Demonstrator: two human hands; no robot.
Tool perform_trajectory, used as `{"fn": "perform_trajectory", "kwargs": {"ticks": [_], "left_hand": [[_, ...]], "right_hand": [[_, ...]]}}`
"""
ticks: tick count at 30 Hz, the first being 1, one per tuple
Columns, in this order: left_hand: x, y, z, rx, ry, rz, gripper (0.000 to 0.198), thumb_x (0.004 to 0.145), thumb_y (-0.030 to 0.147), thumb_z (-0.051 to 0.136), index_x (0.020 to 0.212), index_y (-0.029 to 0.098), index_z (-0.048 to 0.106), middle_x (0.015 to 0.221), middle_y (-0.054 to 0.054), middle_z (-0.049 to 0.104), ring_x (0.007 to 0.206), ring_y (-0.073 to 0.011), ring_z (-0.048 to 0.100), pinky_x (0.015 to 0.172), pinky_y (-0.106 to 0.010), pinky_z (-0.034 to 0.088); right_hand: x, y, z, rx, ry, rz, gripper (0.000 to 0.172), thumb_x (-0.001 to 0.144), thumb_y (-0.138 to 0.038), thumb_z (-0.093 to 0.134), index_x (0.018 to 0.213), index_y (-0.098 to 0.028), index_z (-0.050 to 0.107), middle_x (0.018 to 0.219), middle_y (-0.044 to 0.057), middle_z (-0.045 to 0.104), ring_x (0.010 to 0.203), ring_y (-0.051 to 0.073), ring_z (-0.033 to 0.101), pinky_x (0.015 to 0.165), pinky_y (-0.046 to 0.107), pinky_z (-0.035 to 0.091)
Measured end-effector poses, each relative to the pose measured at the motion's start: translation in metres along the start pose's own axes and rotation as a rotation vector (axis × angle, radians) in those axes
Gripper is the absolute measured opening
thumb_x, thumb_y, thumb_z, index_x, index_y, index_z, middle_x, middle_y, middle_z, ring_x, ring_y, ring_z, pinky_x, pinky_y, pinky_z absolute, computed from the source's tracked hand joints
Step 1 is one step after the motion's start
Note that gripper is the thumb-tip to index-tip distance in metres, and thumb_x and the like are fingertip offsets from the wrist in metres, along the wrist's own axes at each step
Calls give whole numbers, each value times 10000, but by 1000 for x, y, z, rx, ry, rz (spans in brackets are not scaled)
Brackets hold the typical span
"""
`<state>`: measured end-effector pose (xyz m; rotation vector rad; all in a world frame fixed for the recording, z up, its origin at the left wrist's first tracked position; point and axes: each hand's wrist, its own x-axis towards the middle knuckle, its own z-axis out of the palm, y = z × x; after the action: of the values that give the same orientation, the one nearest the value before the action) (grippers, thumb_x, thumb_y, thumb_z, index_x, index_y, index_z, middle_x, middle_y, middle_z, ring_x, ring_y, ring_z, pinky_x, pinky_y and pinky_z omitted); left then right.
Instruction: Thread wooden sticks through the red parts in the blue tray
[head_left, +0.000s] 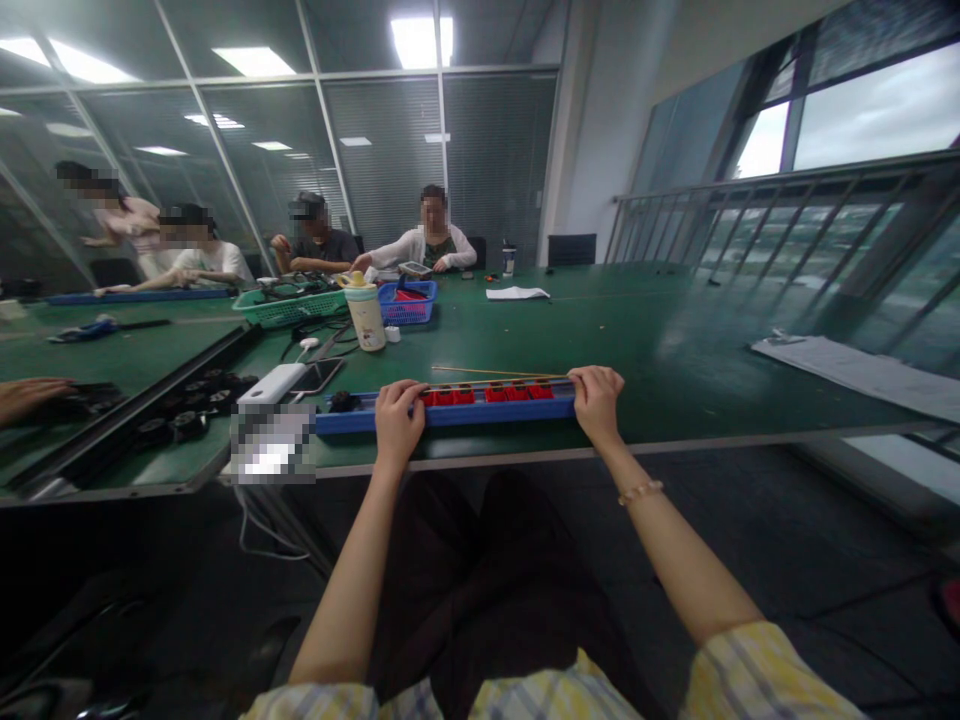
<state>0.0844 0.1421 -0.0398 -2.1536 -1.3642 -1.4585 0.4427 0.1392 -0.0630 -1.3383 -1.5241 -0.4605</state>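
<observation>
- Along the near edge of the green counter [675,335], right in front of me, lies a long, narrow blue tray [491,415], with a row of red blocks [496,394] inside it and a small black piece [343,402] at its left end
- My left hand [409,405] is nearly closed, thumb and fingers pinched over the tray towards its left end, seemingly on a thin strip [487,383] running above the red blocks
- My right hand [581,385] is curled small at the tray's right end, thumb and fingers close together, apparently pinching the strip's other end
- A second pale strand [487,371] slants just beyond the tray; I cannot tell whether it belongs to the same strip
- I judge the strip very light and springy, easy to bend or kink mid-span, so a fingertip pinch near each end suits it
- The tray looks stiff and fairly light, perhaps smooth plastic or painted metal; I would lift it by both ends, level, because the blocks may slide
- Left of the tray, a white device [271,385] sits close by
</observation>
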Motion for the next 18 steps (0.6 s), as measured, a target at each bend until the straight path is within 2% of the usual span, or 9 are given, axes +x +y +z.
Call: {"fn": "perform_trajectory", "kwargs": {"ticks": [7,13,18], "left_hand": [[0,-2,1,6,2,-2,285,890,188,473,1047,251,703,1031,-67,642,1015,-236,576,946,-415,467],[-1,-3,3,-64,-5,0,304,887,162,456,1043,239,705,1047,-68,643,1015,-215,597,946,-390,486],[0,-3,2,-82,-12,-10,321,890,153,441,1044,242,709,1050,-67,642,1018,-206,609,947,-374,499]], "right_hand": [[-1,3,2,2,4,-1,254,973,-325,398,905,-248,630,945,60,653,999,251,516,951,427,303],[-2,4,4,-41,45,50,267,959,-362,437,906,-268,681,1070,88,591,1096,286,447,932,443,313],[-3,3,3,-94,1,76,284,974,-379,435,971,-274,698,1057,85,610,1044,278,458,897,446,265]]}}
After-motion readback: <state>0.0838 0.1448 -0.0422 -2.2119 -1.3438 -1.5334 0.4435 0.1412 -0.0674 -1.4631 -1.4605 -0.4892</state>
